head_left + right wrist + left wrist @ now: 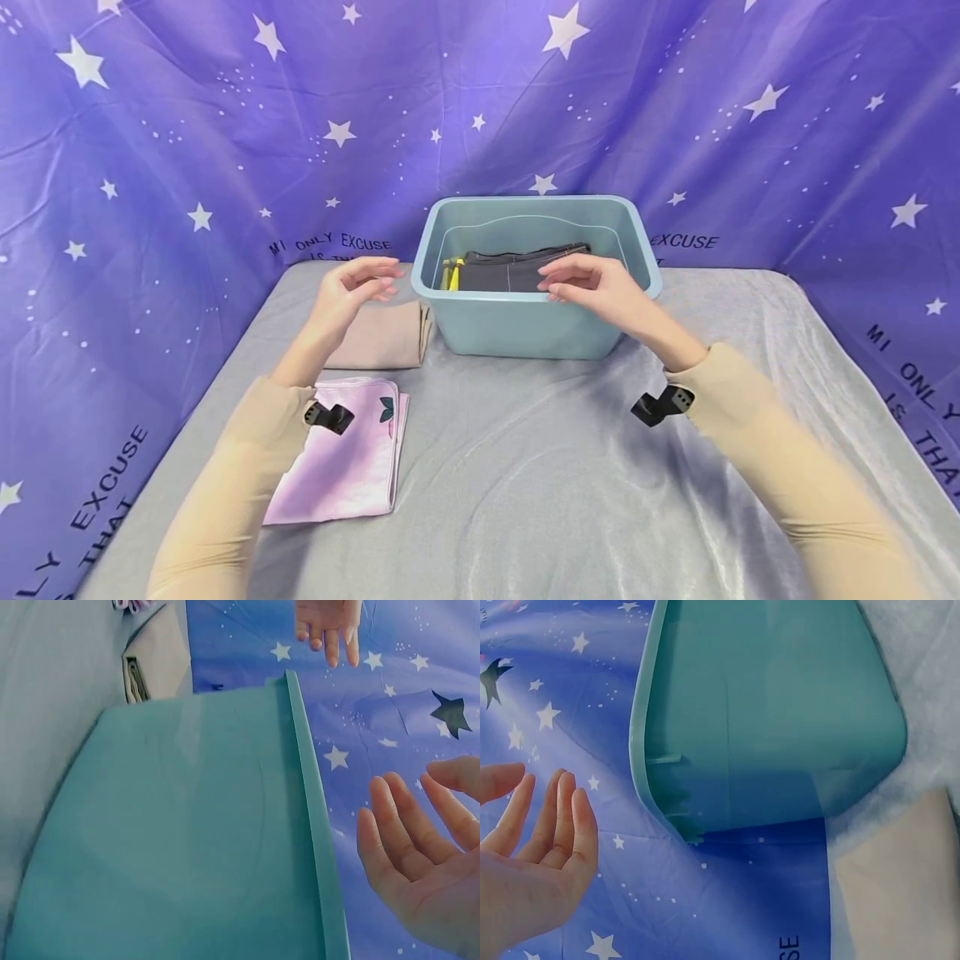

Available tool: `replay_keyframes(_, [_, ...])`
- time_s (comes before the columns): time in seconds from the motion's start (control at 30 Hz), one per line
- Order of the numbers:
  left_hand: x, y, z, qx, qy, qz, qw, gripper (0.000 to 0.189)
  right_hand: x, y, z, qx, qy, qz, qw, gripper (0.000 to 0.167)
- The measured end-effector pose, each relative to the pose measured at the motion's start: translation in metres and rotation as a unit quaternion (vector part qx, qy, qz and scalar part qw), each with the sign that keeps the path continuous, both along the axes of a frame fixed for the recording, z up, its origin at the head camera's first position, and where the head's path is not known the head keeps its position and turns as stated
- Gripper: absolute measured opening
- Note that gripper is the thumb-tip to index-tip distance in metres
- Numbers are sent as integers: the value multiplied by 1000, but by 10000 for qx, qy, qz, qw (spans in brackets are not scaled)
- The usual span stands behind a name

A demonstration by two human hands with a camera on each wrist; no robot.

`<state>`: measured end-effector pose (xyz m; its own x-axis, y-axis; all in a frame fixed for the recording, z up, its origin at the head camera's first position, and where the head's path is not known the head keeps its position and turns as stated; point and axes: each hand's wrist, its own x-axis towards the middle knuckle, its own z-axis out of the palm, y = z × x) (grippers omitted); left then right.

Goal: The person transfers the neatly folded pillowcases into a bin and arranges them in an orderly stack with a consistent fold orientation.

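A teal plastic bin (pixel 525 327) stands at the back of the bed-like surface, with dark folded cloth (pixel 487 277) and something yellow (pixel 453 273) inside. My left hand (pixel 351 292) hovers just left of the bin's rim, above a folded beige cloth (pixel 382 337); its fingers are relaxed around nothing. Over the front right of the rim hangs my right hand (pixel 588 285), fingers loosely bent, holding nothing. In the right wrist view that hand (pixel 420 862) is apart from the bin wall. A folded pink cloth (pixel 348 467) with a dark leaf print lies beneath my left forearm.
Grey plush fabric (pixel 562 483) covers the surface. A purple curtain (pixel 480 100) with white stars hangs right behind the bin and along both sides. Small black cameras (pixel 330 417) are strapped at both wrists.
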<state>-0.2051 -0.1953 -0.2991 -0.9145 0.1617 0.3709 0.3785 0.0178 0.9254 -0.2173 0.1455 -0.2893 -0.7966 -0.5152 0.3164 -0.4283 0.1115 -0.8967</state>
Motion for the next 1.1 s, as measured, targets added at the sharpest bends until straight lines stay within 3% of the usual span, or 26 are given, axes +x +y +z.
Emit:
replay_keyframes(0.37, [13,-13,-11,-126,57,108,9998,26,12,-23,-11,425,90,-78,9990,26])
replay_keyframes(0.6, [21,-22,-18,-388,122,331,9986,25,19,-40,-22,639,60,-36,9979,25])
replay_keyframes(0.87, [24,-35,-28,-524,67,528,9972,26,22,-58,-37,963,557,-144,9937,26])
replay_keyframes(1.1, [25,-47,-38,-688,5,696,9952,28,24,-74,-50,1231,519,-157,9909,24])
